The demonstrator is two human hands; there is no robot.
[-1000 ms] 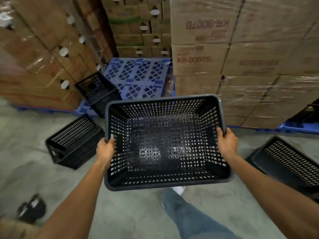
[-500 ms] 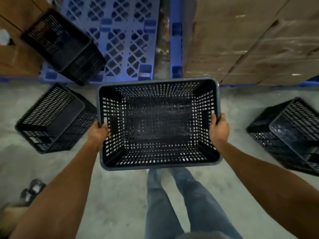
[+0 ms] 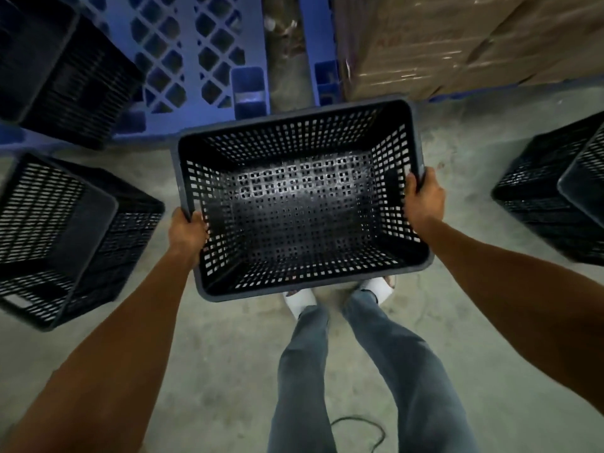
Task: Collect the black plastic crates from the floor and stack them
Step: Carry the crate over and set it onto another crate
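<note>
— What did the head view give you at that moment?

— I had the black crate (image 3: 304,204) held between both hands, open side up, above the concrete floor (image 3: 209,371). My left hand (image 3: 187,231) gripped its left rim, fingers curled over the edge; my right hand (image 3: 423,204) gripped the right rim the same way.

— And the other crates?

— One lay tipped on the floor well out beyond my left hand (image 3: 65,237), its open mouth turned sideways. Another sat further ahead of that hand, resting on the blue pallet (image 3: 202,53); that crate (image 3: 62,70) was dark and blurred. Out past my right hand I saw two more nested or overlapping (image 3: 552,197); I couldn't tell which.

— Anything ahead of the held crate?

— Wrapped cardboard boxes (image 3: 457,40) stood ahead of my right hand. Below the crate I saw jeans (image 3: 304,371) and white shoes (image 3: 302,300), with a thin cable (image 3: 366,429) on the floor near the feet.
</note>
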